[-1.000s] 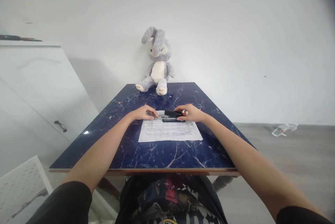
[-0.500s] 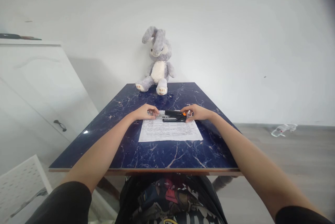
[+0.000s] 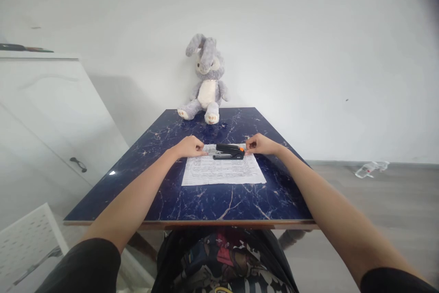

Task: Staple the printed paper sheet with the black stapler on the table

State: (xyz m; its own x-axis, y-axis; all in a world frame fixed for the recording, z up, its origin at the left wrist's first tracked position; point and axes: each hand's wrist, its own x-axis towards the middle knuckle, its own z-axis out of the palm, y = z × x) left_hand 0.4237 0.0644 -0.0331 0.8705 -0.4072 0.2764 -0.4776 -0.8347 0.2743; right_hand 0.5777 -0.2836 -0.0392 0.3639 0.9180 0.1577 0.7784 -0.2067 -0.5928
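Note:
A black stapler [image 3: 230, 151] with an orange mark at its rear lies across the upper part of a printed sheet of paper [image 3: 222, 174]. A thin silvery piece shows at the stapler's left end. My left hand [image 3: 192, 146] covers the sheet's upper left corner with its fingers closed. Its thumb tip reaches close to that silvery piece; what the fingers hold cannot be made out. Just beyond the stapler's rear, my right hand [image 3: 259, 144] pinches at the upper right edge of the paper, clear of the stapler's body.
The blue marbled table [image 3: 206, 206] stands against a white wall. A grey plush rabbit [image 3: 207, 87] sits at its far edge. At the left is a white cabinet [image 3: 41, 101], with a perforated white chair [image 3: 30, 233] in front of it. A clear plastic bottle [image 3: 368, 170] lies on the floor at right.
My right hand has let go of the stapler and moved right to the paper's edge, its fingers closing. The fingers of my left hand have drawn together. The stapler stays on the sheet.

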